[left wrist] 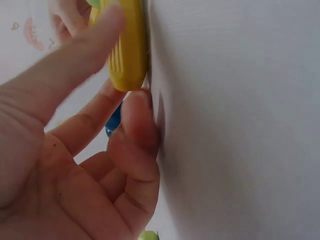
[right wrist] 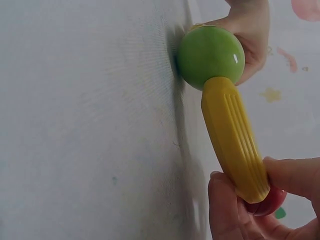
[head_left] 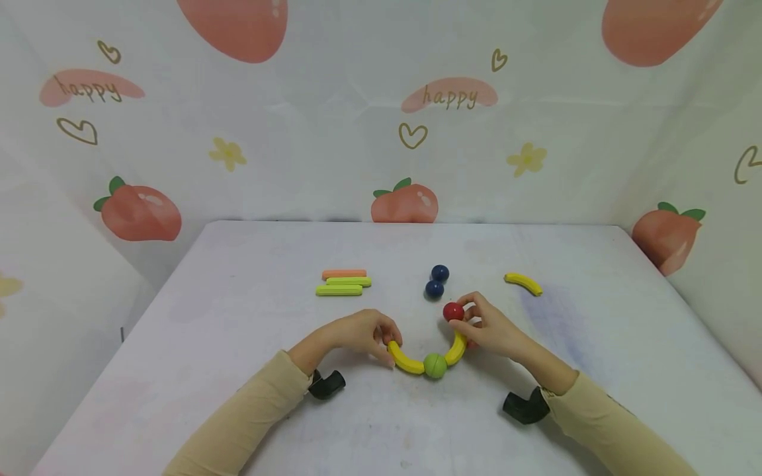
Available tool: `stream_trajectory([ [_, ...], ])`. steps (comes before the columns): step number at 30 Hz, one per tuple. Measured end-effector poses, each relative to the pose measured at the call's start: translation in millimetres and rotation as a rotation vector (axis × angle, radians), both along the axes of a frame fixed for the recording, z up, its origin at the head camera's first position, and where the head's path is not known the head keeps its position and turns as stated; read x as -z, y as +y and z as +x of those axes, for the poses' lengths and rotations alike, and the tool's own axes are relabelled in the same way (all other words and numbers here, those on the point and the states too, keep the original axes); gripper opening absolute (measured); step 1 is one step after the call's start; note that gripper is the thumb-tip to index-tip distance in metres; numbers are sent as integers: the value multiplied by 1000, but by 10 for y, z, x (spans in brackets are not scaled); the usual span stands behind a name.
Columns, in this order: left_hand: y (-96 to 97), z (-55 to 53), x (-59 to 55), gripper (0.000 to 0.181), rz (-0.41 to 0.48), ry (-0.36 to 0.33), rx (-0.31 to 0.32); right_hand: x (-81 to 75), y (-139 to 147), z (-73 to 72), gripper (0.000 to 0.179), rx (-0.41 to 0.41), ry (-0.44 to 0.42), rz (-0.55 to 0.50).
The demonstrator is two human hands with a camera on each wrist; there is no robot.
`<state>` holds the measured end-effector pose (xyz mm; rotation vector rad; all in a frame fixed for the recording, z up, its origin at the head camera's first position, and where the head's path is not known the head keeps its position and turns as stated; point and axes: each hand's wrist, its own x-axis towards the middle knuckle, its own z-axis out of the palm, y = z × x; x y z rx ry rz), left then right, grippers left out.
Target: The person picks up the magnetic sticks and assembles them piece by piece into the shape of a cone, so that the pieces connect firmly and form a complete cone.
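The left hand (head_left: pixel 368 330) pinches the left yellow bar (head_left: pixel 407 361); the right hand (head_left: pixel 489 330) pinches the right yellow bar (head_left: pixel 456 351) beside the red ball (head_left: pixel 452 312); with the green ball (head_left: pixel 435 366) between both bars, it seems best to steady them gently, without twisting.

This looks like a makeshift filming booth – the kind of building around it cannot be told. Behind the broad white flat-topped table (head_left: pixel 238 317) and at both its sides hangs white fabric sheeting (head_left: pixel 333 165), printed with coral-red leafy peaches (head_left: pixel 143 213), pale-yellow five-petalled flowers (head_left: pixel 526 160) and brown "happy" lettering (head_left: pixel 450 97). Over the table's near part, black tubular wrist cameras (head_left: pixel 327 385) point to recording.
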<state>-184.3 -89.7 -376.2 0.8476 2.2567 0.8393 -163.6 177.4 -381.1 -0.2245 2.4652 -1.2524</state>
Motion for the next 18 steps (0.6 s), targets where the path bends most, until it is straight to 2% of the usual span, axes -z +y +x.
stream_trajectory([
  [6,11,4,-5,23,3,17,22,9,12,5,46,-6,5,7],
  [14,-43,-64,32,26,87,-119,-11,21,70,7,44,-33,-9,-33],
  [18,-56,-92,48,32,138,-163,-71,8,77,19,45,-73,-28,-25],
])
